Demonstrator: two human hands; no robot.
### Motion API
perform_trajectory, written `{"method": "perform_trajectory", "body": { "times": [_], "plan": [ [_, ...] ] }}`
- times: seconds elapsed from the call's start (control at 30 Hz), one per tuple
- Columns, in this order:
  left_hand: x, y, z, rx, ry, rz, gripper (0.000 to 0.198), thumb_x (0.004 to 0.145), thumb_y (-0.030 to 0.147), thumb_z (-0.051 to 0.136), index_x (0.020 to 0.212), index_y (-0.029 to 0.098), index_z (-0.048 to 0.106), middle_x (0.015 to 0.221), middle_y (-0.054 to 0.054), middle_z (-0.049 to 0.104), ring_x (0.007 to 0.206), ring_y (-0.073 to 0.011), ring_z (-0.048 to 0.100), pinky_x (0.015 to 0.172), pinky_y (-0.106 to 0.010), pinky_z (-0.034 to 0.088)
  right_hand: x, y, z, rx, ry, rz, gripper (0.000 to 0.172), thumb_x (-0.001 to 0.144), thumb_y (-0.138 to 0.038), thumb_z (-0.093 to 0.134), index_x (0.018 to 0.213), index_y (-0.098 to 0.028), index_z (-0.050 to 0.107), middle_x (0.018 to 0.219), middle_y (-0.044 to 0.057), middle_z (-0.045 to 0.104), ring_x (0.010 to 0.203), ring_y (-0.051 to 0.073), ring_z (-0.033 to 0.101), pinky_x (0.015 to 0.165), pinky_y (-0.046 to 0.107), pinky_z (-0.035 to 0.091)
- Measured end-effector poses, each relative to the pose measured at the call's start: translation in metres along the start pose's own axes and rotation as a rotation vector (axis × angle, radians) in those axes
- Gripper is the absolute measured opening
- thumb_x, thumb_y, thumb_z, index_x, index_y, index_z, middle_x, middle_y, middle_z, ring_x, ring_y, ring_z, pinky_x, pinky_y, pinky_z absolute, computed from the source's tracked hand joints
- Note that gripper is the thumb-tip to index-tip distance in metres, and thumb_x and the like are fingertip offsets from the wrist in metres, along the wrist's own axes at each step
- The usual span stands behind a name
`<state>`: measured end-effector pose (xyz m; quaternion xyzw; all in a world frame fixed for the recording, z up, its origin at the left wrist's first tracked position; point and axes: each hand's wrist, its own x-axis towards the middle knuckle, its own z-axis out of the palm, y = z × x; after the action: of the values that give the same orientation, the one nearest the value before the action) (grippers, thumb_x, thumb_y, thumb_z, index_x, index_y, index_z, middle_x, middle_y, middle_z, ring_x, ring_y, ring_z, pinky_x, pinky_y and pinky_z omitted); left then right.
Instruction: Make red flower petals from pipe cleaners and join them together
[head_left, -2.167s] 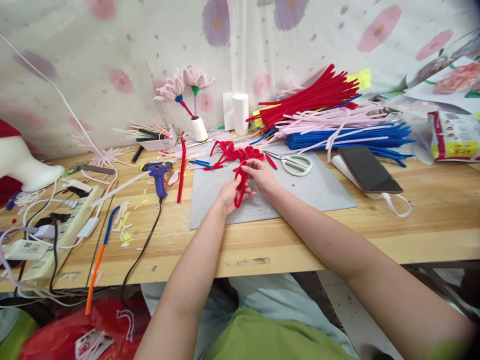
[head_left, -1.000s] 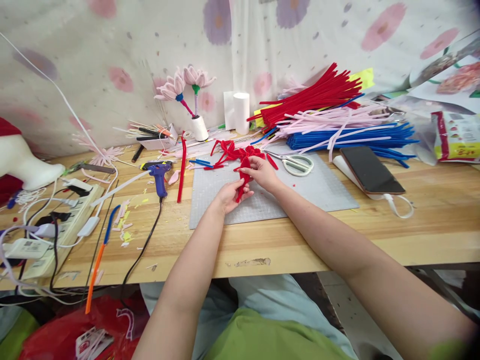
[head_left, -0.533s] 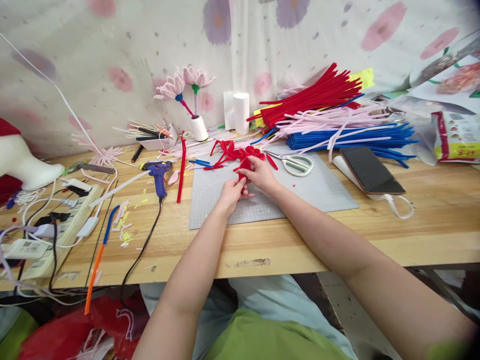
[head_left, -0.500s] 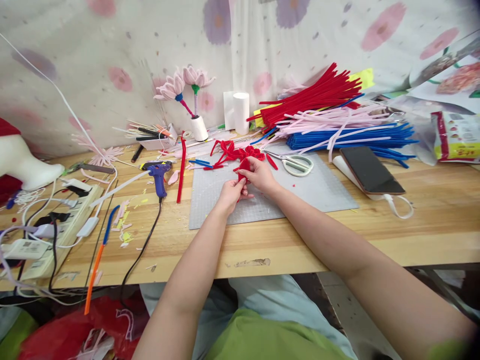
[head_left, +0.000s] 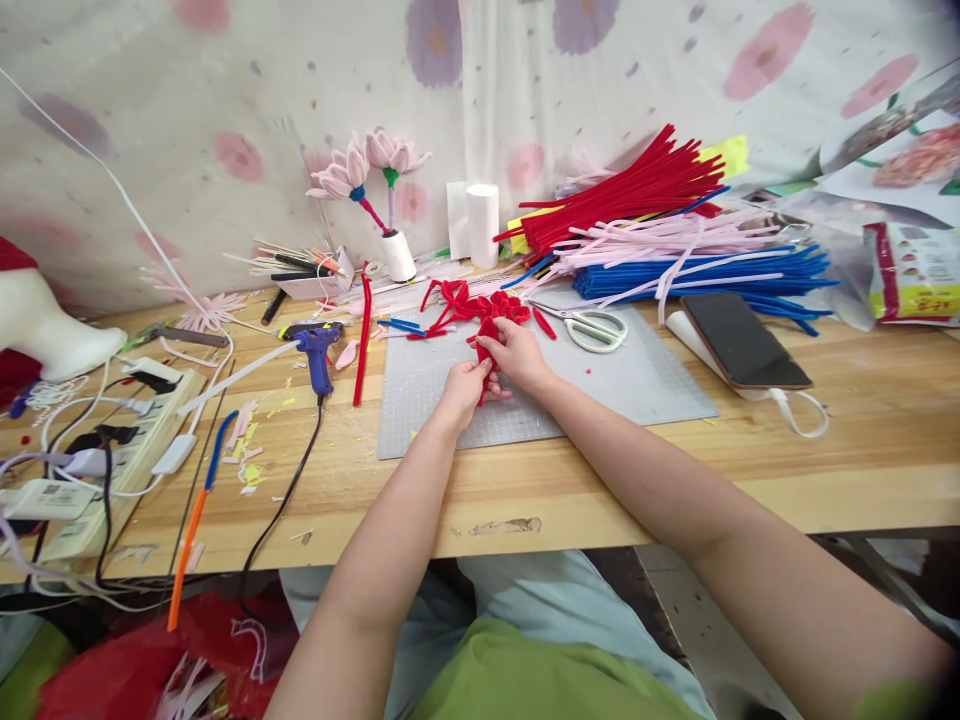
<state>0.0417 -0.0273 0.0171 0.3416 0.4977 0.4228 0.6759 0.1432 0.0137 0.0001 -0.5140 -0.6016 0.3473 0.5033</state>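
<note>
Between my two hands is a small red pipe-cleaner piece [head_left: 487, 334], held above the grey cutting mat [head_left: 645, 385]. My left hand [head_left: 469, 388] pinches its lower part, and my right hand [head_left: 515, 352] grips the upper part from the right. Fingers cover much of the piece, so its full shape is hidden. Just behind my hands lies a heap of bent red pipe-cleaner pieces [head_left: 457, 297]. Scissors with pale green handles [head_left: 595, 330] rest on the mat to the right of that heap.
A purple glue gun [head_left: 319, 358] and a power strip [head_left: 124, 465] with tangled cables are at left. Bundles of red [head_left: 622, 200] and blue pipe cleaners [head_left: 705, 272] lie at back right, near a phone [head_left: 745, 340]. Pink flowers stand in a white holder [head_left: 399, 257].
Both hands stay in nearly the same place on the red piece. My fingers have shifted slightly, and a little more of it shows between them.
</note>
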Motion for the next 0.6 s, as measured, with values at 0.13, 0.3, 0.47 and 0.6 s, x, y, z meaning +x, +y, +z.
{"method": "perform_trajectory", "body": {
  "times": [0.13,0.3,0.47,0.6],
  "plan": [
    [-0.001,0.0,0.0,-0.082,-0.021,0.01,0.017,0.083,0.013,0.047,0.066,0.011,0.049,0.05,0.006,0.043,0.037,-0.0002,0.033,0.06,-0.025,0.054,0.002,-0.003,-0.001,0.25,-0.172,0.131,0.016,0.069,-0.03,0.06,0.073,-0.02,0.049,0.068,0.0,0.063,0.053,0.012,0.054,0.047,0.023,0.04],
    [0.001,-0.004,0.004,-0.08,0.036,0.073,0.021,0.084,0.016,0.046,0.064,0.012,0.046,0.052,0.007,0.04,0.038,-0.0003,0.031,0.056,-0.021,0.051,0.002,0.0,0.004,0.308,-0.156,0.104,0.014,0.069,-0.026,0.06,0.073,-0.021,0.048,0.068,0.0,0.064,0.061,0.014,0.061,0.05,0.024,0.045],
    [0.003,-0.002,0.0,-0.039,-0.008,0.05,0.02,0.083,0.019,0.048,0.064,0.012,0.05,0.051,0.006,0.04,0.036,-0.0005,0.028,0.046,-0.017,0.043,0.001,0.001,0.003,0.27,-0.121,0.075,0.017,0.066,-0.029,0.065,0.073,-0.02,0.051,0.07,0.0,0.065,0.064,0.015,0.062,0.052,0.024,0.046],
    [0.012,-0.001,-0.016,0.251,0.097,0.102,0.022,0.079,0.017,0.05,0.059,0.013,0.057,0.043,0.006,0.036,0.033,-0.0028,0.027,0.038,-0.017,0.033,0.005,-0.004,-0.015,0.345,-0.257,0.141,0.023,0.06,-0.028,0.072,0.077,-0.017,0.06,0.073,0.002,0.067,0.064,0.014,0.061,0.06,0.027,0.05]
  ]
}}
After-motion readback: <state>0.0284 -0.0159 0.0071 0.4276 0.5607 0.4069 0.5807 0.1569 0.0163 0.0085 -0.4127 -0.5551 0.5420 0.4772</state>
